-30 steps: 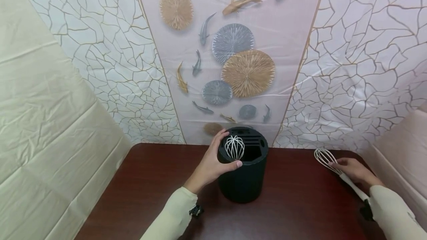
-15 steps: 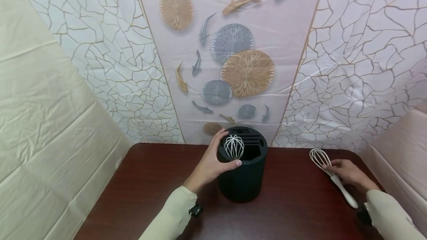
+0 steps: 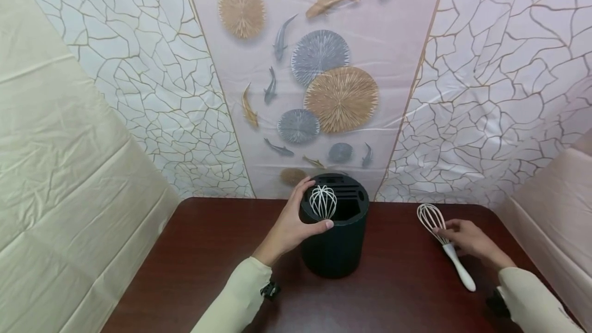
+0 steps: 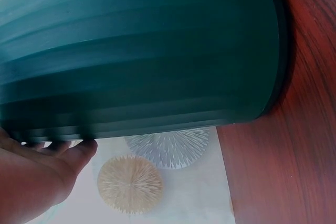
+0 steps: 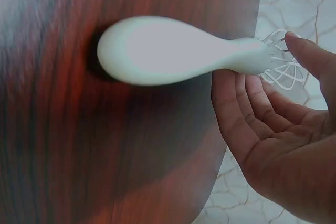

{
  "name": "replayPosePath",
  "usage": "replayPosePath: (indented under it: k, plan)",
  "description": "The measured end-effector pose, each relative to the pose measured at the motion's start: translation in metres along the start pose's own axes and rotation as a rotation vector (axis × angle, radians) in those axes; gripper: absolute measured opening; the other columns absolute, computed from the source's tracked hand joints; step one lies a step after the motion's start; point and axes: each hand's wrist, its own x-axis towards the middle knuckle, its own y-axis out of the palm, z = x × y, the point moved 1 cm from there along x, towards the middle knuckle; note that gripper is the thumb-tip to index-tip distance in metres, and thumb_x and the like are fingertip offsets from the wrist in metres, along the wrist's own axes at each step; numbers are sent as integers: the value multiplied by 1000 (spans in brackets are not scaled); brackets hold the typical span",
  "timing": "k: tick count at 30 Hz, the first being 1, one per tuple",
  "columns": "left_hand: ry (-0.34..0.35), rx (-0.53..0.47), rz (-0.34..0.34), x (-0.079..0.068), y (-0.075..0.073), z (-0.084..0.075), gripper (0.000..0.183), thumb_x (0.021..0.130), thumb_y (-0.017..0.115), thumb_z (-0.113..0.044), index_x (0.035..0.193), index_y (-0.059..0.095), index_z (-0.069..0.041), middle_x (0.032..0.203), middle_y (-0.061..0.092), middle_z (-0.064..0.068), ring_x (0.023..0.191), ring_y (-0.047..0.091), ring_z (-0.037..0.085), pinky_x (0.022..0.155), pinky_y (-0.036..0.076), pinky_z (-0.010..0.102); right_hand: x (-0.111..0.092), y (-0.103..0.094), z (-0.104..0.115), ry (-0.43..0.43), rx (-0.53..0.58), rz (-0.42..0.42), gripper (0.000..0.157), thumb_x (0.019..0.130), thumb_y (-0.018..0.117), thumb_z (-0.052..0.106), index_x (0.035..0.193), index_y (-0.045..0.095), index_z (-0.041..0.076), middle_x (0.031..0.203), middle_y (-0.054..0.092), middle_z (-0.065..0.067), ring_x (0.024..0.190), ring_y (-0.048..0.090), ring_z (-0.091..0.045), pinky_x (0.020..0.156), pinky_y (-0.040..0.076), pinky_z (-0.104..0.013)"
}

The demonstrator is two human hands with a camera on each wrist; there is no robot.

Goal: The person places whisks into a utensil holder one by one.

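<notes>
**On the table (image 3: 398, 292): one side braced, one side grasping**

Ref. clock: head view.

1. L hand (image 3: 291, 226), at 9 o'c. of the holder (image 3: 334, 251): grasping the rim, thumb over the near edge approx. 6 o'c., fingertips approx. 10 o'c. L wrist view confirms fingers against the side wall.
2. Seated whisk (image 3: 324, 202): in the holder's large compartment, toward 9 o'c. Wire head projects above the rim; handle hidden inside.
3. Holder: upright on the table. Narrow slots toward 12 o'c.; free gap beside the seated whisk, approx. 4 o'c.
4. Loose whisk (image 3: 450, 255): just past 3 o'c. of the holder, well apart from it. Wire head toward 11 o'c., handle toward 5 o'c. Cannot tell if it bears on the table or is slightly raised.
5. R hand (image 3: 469, 240): grasping the loose whisk where wires meet handle; thumb on the wires, fingers on the far side (R wrist view).

Step in hand (judged): L hand steadies the holder while R hand secures the loose whisk. One whisk in, one out.

Next move (est.): assuming stowage, it calls for a firm pinch, a lift w/ clearance, travel toward 9 o'c., then handle end down over the free gap, w/o fouling the seated whisk.
</notes>
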Motion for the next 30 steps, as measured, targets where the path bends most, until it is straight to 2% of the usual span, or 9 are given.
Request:
replayPosePath:
  k: [7, 13, 18, 23, 30]
  plan:
    - [-13, -2, 6, -1, -2, 2, 94, 77, 81, -54, 154, 31, -34, 164, 17, -12, 148, 20, 14, 113, 26, 61, -2, 17, 8, 8, -4, -7, 70, 99, 60, 41, 132, 42, -19, 110, 63, -26, 79, 65, -20, 65, 58, -39]
    - [-15, -1, 10, -3, 0, 3, 93, 77, 81, -53, 153, 31, -34, 163, 17, -17, 148, 20, 11, 113, 26, 60, -4, 30, 9, 6, -42, -12, 68, 99, 60, 40, 130, 45, -19, 105, 65, -22, 76, 65, -19, 63, 58, -38]
    - [-11, -1, 8, -2, 0, 2, 94, 77, 81, -53, 154, 31, -34, 162, 17, -19, 148, 19, 11, 113, 25, 60, -5, 38, 15, -5, -30, -7, 71, 98, 61, 41, 131, 45, -20, 104, 67, -20, 77, 66, -19, 64, 59, -39]
    - [-12, -4, 7, -1, 0, 2, 94, 77, 81, -53, 154, 30, -33, 159, 16, -26, 148, 18, 11, 113, 25, 61, -7, 43, 24, -4, 30, 27, 71, 101, 58, 39, 135, 40, -21, 105, 67, -19, 82, 68, -22, 67, 59, -41]
    - [-8, -6, 7, -1, 0, 1, 94, 77, 81, -53, 154, 30, -34, 163, 17, -15, 149, 19, 13, 113, 25, 62, -13, 47, 35, -4, 181, 62, 67, 102, 55, 36, 136, 38, -19, 104, 64, -17, 85, 66, -24, 72, 59, -41]
